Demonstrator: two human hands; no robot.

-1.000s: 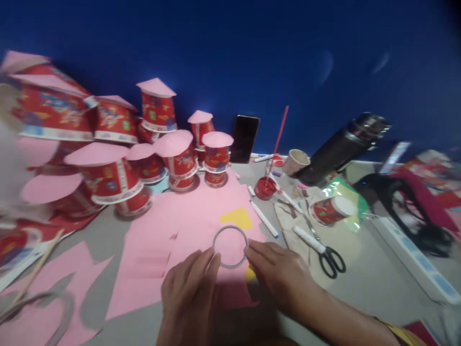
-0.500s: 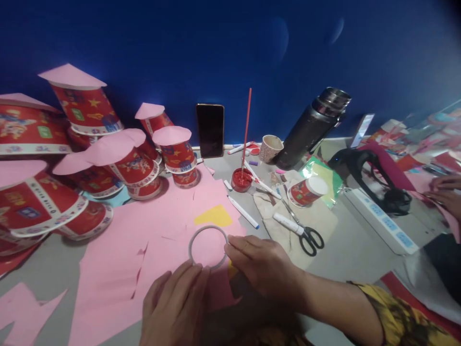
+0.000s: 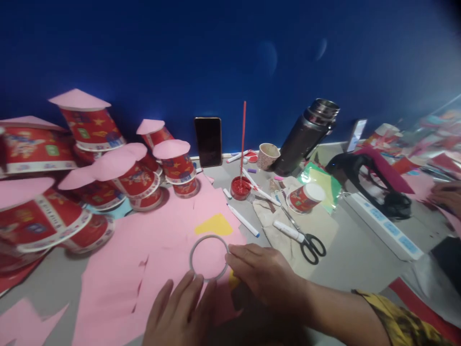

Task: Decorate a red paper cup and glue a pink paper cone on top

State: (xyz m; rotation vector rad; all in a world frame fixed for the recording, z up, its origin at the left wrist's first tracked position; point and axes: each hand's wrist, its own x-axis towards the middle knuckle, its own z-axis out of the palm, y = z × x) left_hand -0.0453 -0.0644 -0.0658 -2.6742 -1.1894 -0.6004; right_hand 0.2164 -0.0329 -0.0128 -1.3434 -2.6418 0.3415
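Observation:
A thin grey ring [image 3: 190, 258] lies flat on a large sheet of pink paper [image 3: 108, 283]. My left hand [image 3: 183, 307] rests at the ring's near edge, its fingers stretched and apart, with fingertips touching the rim. At the right side of the ring, my right hand [image 3: 262, 271] has its fingers pressed together against the rim; its thumb is hidden. A yellow paper scrap [image 3: 214, 225] sits just beyond the ring. Blue-capped marker [image 3: 243, 220] lies to the right of that scrap.
Red paper cups with pink cone tops [image 3: 173, 161] crowd the left. Behind are a phone [image 3: 208, 142], a pot of red paint [image 3: 240, 188] and a black thermos [image 3: 304, 137]. Scissors [image 3: 312, 247], a red cup [image 3: 304, 198] and a power strip [image 3: 387, 226] lie right. Another person's hand [image 3: 446, 194] shows far right.
The view has tilted slightly upward, so things appear lower in the picture. My left hand's fingers have spread a little more; the ring stays in place on the paper.

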